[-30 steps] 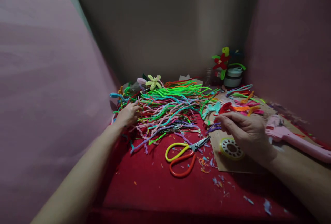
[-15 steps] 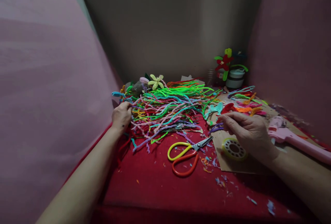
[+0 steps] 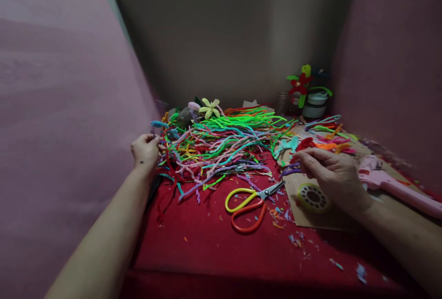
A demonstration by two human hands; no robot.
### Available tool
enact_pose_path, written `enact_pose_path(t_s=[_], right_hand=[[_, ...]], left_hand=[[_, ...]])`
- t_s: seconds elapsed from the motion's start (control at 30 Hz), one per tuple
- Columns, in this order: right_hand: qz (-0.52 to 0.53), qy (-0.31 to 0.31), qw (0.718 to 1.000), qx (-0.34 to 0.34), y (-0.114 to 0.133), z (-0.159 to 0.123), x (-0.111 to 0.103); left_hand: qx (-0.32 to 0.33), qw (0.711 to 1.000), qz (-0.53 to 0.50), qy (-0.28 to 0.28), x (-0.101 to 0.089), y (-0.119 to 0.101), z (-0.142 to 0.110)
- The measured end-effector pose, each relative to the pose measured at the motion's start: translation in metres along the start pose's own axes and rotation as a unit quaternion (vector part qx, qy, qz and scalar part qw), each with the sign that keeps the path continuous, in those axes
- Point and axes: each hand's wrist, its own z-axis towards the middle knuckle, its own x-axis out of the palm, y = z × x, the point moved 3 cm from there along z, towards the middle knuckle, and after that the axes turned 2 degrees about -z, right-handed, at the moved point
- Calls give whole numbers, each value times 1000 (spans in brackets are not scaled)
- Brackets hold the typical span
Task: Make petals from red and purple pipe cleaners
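A big heap of pipe cleaners in many colours lies across the red cloth. My left hand is at the heap's left edge, fingers pinched on a pipe cleaner end that runs out of the pile. My right hand rests on a brown cardboard sheet, fingers curled and pinched on something thin that I cannot make out, close to a purple pipe cleaner. A yellow tape roll lies just below that hand.
Scissors with yellow and orange handles lie on the cloth between my arms. A pink glue gun lies at the right. Finished pipe-cleaner flowers stand in a jar at the back right. Pink panels wall in both sides.
My left hand has drawn back to the left, out of the heap, pulling a pipe cleaner end with it. My right hand has stayed nearly still.
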Motion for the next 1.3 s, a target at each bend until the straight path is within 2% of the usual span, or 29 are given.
enact_pose_path(t_s=[0.1, 0.17, 0.27, 0.37, 0.43, 0.5, 0.6, 0.7, 0.8, 0.87, 0.97, 1.07, 1.17, 1.3], right_hand=[[8, 4, 1000, 11, 0, 0, -1], [19, 19, 999, 26, 0, 1, 0], [55, 84, 994, 53, 7, 3, 5], [116, 169, 974, 95, 25, 6, 18], [184, 195, 950, 158, 38, 8, 28], [256, 192, 925, 203, 49, 11, 38], [327, 151, 913, 194, 53, 19, 47], [365, 79, 907, 192, 39, 27, 45], [395, 27, 889, 230, 18, 31, 37], [411, 4, 880, 240, 8, 33, 32], [411, 6, 880, 238, 0, 34, 28], [427, 25, 873, 236, -2, 32, 32], [441, 74, 864, 230, -1, 26, 40], [414, 142, 868, 236, 4, 16, 51]], left_hand=[[-44, 990, -131, -39, -7, -6, 4], [-48, 976, -206, -58, -11, -17, 2], [-32, 956, -289, -45, -10, -42, -11], [-28, 943, -330, 36, 1, -76, -38], [-24, 927, -345, 144, 15, -101, -65], [-18, 919, -301, 254, 30, -124, -95], [5, 894, -250, 373, 50, -151, -137], [64, 887, -215, 404, 62, -167, -160], [114, 866, -195, 446, 69, -172, -168], [92, 840, -200, 497, 73, -169, -170], [22, 799, -227, 556, 78, -160, -171], [-32, 768, -275, 577, 83, -151, -172], [-89, 743, -325, 579, 87, -143, -174], [-99, 733, -321, 592, 86, -140, -176]])
